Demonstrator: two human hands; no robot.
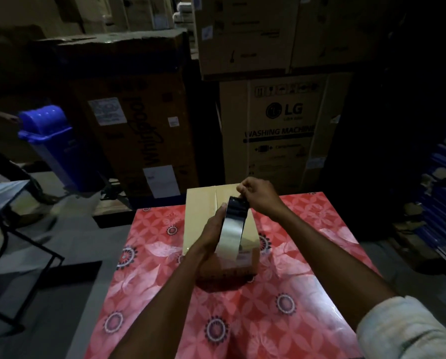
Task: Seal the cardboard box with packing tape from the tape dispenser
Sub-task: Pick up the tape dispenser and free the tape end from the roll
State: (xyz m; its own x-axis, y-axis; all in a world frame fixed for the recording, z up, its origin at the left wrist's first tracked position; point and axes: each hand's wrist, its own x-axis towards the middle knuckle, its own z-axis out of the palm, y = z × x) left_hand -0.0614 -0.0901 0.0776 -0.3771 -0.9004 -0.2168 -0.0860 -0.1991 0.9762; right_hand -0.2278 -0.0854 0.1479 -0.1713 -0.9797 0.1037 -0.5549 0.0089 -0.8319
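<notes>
Dim room, and the light falls mostly on the counter (pixel 294 294), which wears a glossy red floral cloth. The cardboard box (pixel 203 208) sits toward the counter's far edge, roughly midway between its left and right sides, top flaps folded shut with the centre seam running away from the person. Both hands are over it. The left hand (pixel 212 229) cups the tape dispenser (pixel 238 207) from its left side, fingers wrapped up along the roll, holding it tilted just above the box top. The right hand (pixel 258 194) reaches in from the right, and its fingers are pinched at the dispenser's far, toothed end, right where the tape comes off; whether they have the tape end itself or the dispenser's edge, I can't tell in this light. A shiny strip of packing tape (pixel 229 234) runs from the dispenser back toward the person, along the seam and down over the box's near face, where it catches the glare. A pale sleeve (pixel 408 330) shows rolled up on the right arm. Beyond the counter's far edge stand tall cartons, one an LG washing machine carton (pixel 281 130), and a blue bin (pixel 53 143) stands off past the far left corner.
</notes>
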